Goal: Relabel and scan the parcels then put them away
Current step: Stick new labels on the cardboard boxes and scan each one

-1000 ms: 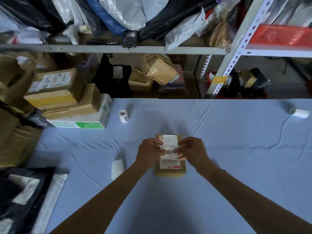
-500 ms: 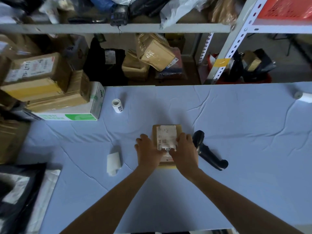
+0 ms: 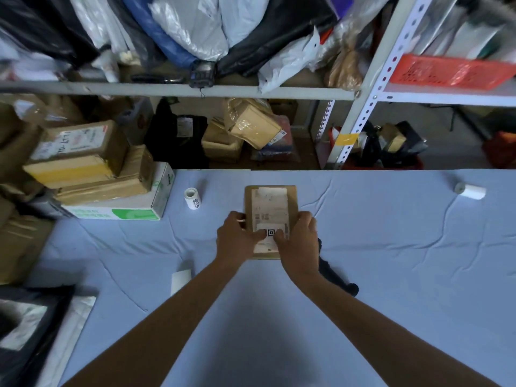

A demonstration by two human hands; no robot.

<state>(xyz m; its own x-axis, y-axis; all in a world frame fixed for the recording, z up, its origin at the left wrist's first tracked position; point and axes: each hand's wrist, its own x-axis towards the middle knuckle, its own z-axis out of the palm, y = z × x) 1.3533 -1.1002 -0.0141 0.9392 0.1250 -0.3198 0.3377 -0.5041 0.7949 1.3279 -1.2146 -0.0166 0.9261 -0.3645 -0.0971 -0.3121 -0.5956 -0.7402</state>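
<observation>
A small brown cardboard parcel (image 3: 293,196) lies flat on the blue-covered table (image 3: 391,247), with a long white shipping label (image 3: 269,205) on its top. A smaller white sticker with a square code (image 3: 270,233) sits on the label's near end. My left hand (image 3: 237,238) grips the parcel's left side and my right hand (image 3: 300,241) grips its right side. Both thumbs press down on the sticker. A black handheld scanner (image 3: 335,277) lies on the table just right of my right wrist, partly hidden by my forearm.
A roll of labels (image 3: 192,198) stands left of the parcel, and another white roll (image 3: 470,191) lies far right. A white backing slip (image 3: 181,279) lies by my left forearm. Stacked boxes (image 3: 92,174) crowd the table's left; shelves (image 3: 178,89) of parcels stand behind.
The sticker I held above the parcel now lies flat on its label, and my thumbs have come together pressing on it. My hands have settled onto the parcel's sides.
</observation>
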